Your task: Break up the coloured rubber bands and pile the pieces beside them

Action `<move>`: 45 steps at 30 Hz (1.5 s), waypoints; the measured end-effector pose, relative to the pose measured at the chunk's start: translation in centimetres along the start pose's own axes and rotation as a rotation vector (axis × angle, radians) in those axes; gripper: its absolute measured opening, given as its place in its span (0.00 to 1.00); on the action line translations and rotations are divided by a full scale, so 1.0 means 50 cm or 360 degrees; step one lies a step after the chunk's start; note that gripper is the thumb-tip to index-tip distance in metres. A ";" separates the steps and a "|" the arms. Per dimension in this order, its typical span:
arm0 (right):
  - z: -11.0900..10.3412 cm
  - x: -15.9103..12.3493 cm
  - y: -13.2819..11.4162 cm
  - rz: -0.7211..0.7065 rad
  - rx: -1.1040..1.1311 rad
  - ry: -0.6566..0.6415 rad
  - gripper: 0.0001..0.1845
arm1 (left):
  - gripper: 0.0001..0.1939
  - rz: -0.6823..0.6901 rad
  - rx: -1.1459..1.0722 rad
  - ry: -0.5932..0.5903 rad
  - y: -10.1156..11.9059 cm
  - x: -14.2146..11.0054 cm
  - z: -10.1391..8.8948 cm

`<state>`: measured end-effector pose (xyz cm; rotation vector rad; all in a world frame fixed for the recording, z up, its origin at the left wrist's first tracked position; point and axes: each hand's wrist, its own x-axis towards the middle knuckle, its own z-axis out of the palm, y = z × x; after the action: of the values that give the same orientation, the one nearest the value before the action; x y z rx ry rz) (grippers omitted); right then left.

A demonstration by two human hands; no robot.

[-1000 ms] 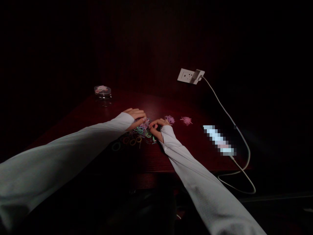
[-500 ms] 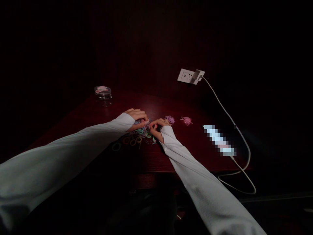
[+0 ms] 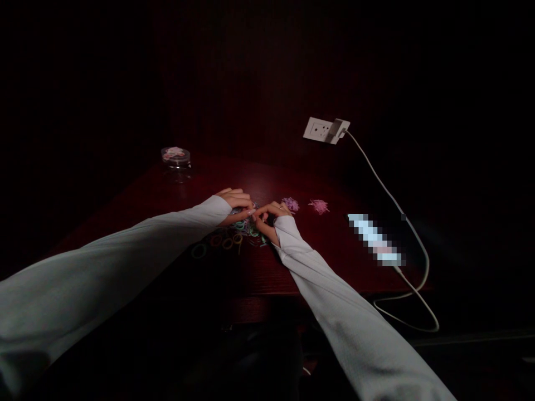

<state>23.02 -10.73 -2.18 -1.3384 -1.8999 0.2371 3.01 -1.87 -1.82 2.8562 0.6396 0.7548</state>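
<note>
A mixed pile of small coloured elastic bands (image 3: 240,226) lies on the dark red table under my hands. Over its left side is my left hand (image 3: 237,205), its fingers bent and the thumb reaching toward the right hand. My right hand (image 3: 270,217) is curled at the pile's right edge, thumb and forefinger pinched together. The fingertips of both hands meet above the bands; anything between them is too small to make out. Larger ring bands, among them a yellow one (image 3: 227,243) and a green one (image 3: 199,250), lie at the pile's near left.
Just beyond my right hand sit a purple heap of bands (image 3: 291,204) and a pink heap (image 3: 319,206). A clear round container (image 3: 176,156) stands far left. Rightward lies a lit phone (image 3: 376,240), its white cable (image 3: 390,196) running to a wall socket (image 3: 320,130).
My left hand has shifted slightly right and toward me, bringing its fingertips to those of my right hand. The right hand stays nearly in place, and the heaps look the same.
</note>
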 end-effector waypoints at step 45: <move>0.002 -0.001 0.002 0.0021 0.0020 0.0069 0.13 | 0.16 -0.0064 -0.0045 0.0057 0.028 -0.003 -0.036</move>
<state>23.05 -10.70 -2.32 -1.3378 -1.8511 0.2246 2.54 -3.17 -0.03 2.8014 0.6835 0.8037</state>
